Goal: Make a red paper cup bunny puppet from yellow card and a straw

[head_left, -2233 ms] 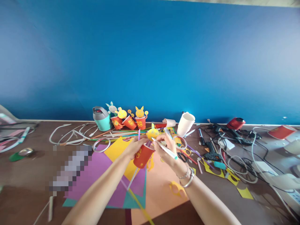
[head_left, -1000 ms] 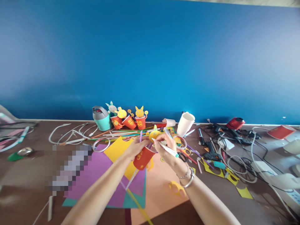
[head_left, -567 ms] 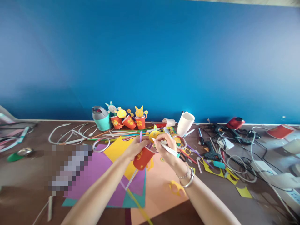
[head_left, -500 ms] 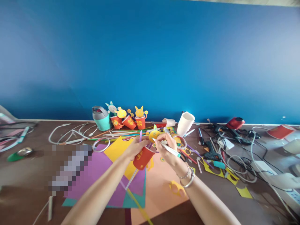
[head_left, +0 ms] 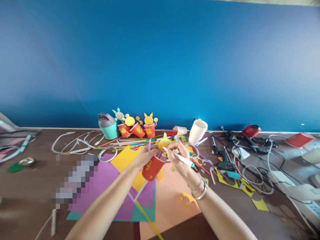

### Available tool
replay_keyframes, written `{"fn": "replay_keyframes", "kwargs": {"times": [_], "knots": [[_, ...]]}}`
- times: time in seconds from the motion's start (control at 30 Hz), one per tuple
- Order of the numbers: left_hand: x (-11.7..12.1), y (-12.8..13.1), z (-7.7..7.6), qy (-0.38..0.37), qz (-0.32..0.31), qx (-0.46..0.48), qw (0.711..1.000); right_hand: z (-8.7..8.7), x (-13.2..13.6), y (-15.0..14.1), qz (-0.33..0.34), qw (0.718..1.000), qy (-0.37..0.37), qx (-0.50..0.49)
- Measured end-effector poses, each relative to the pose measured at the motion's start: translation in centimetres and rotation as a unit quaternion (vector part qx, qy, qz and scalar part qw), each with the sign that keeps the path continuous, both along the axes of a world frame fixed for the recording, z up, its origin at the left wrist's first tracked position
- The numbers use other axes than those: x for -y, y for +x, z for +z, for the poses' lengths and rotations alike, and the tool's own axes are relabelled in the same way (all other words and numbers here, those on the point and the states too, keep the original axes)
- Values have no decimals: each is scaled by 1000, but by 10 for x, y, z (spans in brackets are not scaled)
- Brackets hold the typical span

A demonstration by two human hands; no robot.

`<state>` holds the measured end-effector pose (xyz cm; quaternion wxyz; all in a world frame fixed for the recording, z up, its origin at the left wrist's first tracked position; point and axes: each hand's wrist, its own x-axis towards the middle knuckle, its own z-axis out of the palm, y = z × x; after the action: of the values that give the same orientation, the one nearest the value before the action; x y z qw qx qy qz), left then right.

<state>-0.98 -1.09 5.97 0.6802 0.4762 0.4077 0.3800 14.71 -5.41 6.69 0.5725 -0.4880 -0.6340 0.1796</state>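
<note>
My left hand point(head_left: 143, 157) is closed round a red paper cup point(head_left: 151, 168) held tilted above the coloured sheets. A yellow paper animal face point(head_left: 164, 143) on a straw sticks out of the cup, and a straw point(head_left: 140, 191) pokes out below it. My right hand point(head_left: 179, 156) grips a white marker with a teal cap point(head_left: 180, 158), its tip touching the yellow face. Bracelets circle my right wrist.
Purple point(head_left: 105, 181), yellow point(head_left: 126, 160) and orange point(head_left: 170, 200) paper sheets lie under my hands on the brown table point(head_left: 27, 186). Finished cup animals point(head_left: 138, 126), a teal bottle point(head_left: 108, 126), a white cup point(head_left: 198, 132), scissors point(head_left: 194, 166), glue guns and tangled cables point(head_left: 250, 160) lie beyond and right.
The cup and my left hand have stayed nearly still. The marker in my right hand has shifted slightly over the yellow face.
</note>
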Motion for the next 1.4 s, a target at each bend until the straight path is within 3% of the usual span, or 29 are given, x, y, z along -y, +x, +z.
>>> {"fn": "replay_keyframes", "kwargs": {"times": [0.17, 0.37, 0.67, 0.83, 1.1, 1.4], "knots": [[-5, -2, -2, -35, 55, 33, 997, 4, 0, 5, -17, 997, 4, -76], [-4, -1, 1, -45, 97, 65, 992, -2, -7, 5, -22, 998, 0, -54], [0, 3, 6, -63, 105, 57, 991, 11, 0, 3, 13, 998, -58, -8], [-2, 1, 2, -53, 96, 56, 992, 3, -6, 2, -8, 999, -38, -13], [-11, -3, -9, -66, 88, 89, 990, -11, -13, 15, -18, 989, -54, -137], [-3, 7, -2, -102, 55, 121, 986, -16, -24, 9, 14, 991, -55, -119]]}}
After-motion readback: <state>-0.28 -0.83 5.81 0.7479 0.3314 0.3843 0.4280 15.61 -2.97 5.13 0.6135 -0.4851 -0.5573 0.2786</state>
